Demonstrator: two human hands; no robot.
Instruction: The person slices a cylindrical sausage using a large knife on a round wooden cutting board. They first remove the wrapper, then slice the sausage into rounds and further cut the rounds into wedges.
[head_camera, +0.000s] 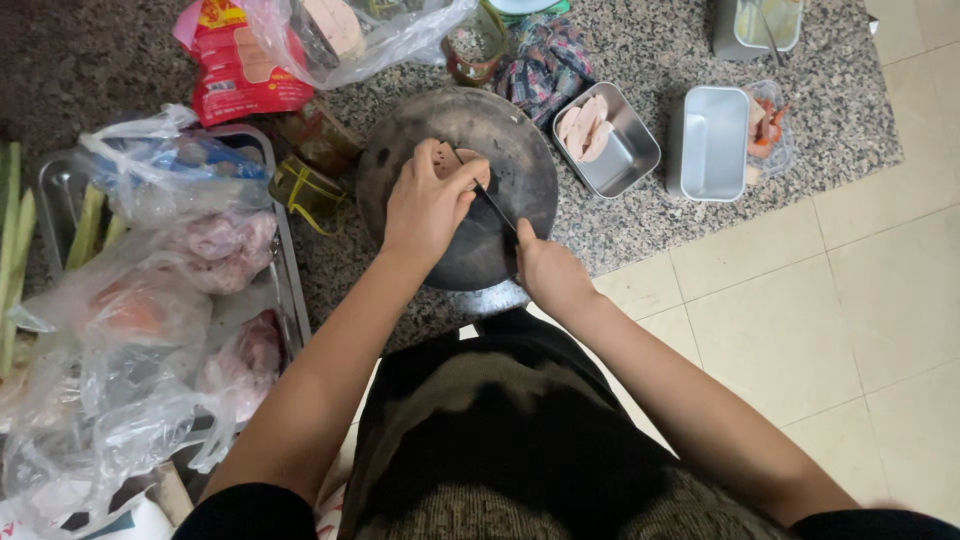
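Observation:
A round dark cutting board (520, 150) lies on the speckled stone counter (640, 230). My left hand (428, 205) presses down on a pinkish piece of sausage (447, 160) on the board. In my right hand (548, 272) I grip a knife (492, 205), its dark blade reaching up to the sausage beside my left fingers. Just right of the board, a metal tray (635, 160) holds several pink sausage slices (583, 127).
An empty metal tin (708, 142) and a plastic box of orange-pink food (768, 128) stand further right. On the left, a metal tray (290, 270) is heaped with plastic bags of meat (215, 250); a red packet (232, 62) and small jars (310, 185) lie nearby. Tiled floor (830, 320) is below right.

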